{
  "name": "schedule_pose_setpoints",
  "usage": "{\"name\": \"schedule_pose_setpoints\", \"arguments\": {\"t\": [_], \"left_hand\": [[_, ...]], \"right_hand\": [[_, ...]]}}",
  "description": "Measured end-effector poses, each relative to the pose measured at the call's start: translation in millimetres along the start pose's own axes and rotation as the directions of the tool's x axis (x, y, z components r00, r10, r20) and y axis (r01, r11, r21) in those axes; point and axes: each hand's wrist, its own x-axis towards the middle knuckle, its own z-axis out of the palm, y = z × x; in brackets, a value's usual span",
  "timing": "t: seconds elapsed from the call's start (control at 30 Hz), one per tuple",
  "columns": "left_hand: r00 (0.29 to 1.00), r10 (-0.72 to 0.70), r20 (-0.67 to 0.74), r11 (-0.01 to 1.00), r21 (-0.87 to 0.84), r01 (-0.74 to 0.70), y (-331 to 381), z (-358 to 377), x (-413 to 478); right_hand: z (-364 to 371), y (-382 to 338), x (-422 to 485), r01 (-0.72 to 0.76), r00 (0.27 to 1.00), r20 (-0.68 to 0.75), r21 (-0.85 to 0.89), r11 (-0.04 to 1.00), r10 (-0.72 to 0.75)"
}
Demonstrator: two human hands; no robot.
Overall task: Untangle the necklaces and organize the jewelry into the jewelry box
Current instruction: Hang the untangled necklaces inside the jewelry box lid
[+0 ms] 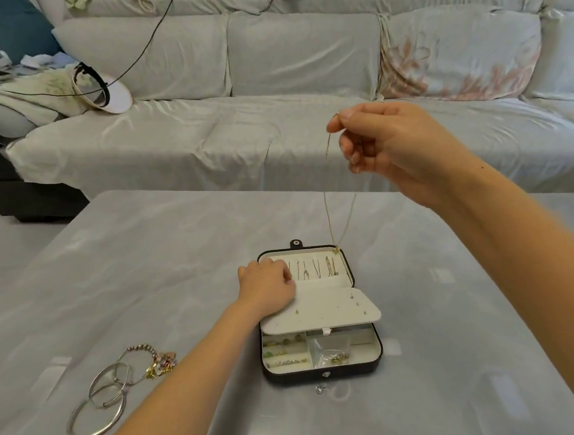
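- Both hands are busy: the right hand (386, 141) is raised high, thumb and forefinger pinched on a thin gold necklace (327, 193), while the left hand (267, 284) rests knuckles-up on the left edge of the open jewelry box (321, 317); its fingers are curled, but I cannot tell whether they grip anything.
- Hanging in a long loop, the chain reaches down to the far right corner of the box lid, where other chains (317, 268) already hang in a row.
- To do this step well, I judge the chain should be lowered slowly and kept taut so it does not swing into its neighbours, with the left hand steadying the box.
- Bangles (97, 404) and a beaded bracelet (152, 360) lie apart near the table's (145, 262) left edge, and a small earring (319, 389) just in front of the box.
- Glossy grey, the table reflects ceiling light; a pale sofa (268, 81) with loose cushions stands behind it.
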Motion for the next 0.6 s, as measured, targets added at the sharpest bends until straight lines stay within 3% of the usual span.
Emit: {"name": "schedule_pose_setpoints", "arguments": {"t": [0.1, 0.23, 0.43, 0.6], "left_hand": [[1.0, -0.017, -0.024, 1.0, 0.002, 0.017, 0, 5, 1], [0.982, 0.029, -0.186, 0.999, 0.047, -0.021, 0, 17, -5], [0.885, 0.219, -0.412, 0.976, 0.083, -0.202, -2, 21, -17], [0.793, 0.319, -0.518, 0.94, 0.063, -0.337, -5, 23, -22]], "right_hand": [[4, 7, 10, -0.005, 1.0, -0.002, 0.006, 1.0, 0.005], [8, 17, 24, -0.011, 0.999, -0.04, 0.036, 0.999, 0.013], [14, 25, 34, -0.043, 0.999, -0.015, 0.086, 0.995, 0.045], [12, 26, 34, -0.033, 0.999, 0.022, 0.127, 0.991, 0.031]]}}
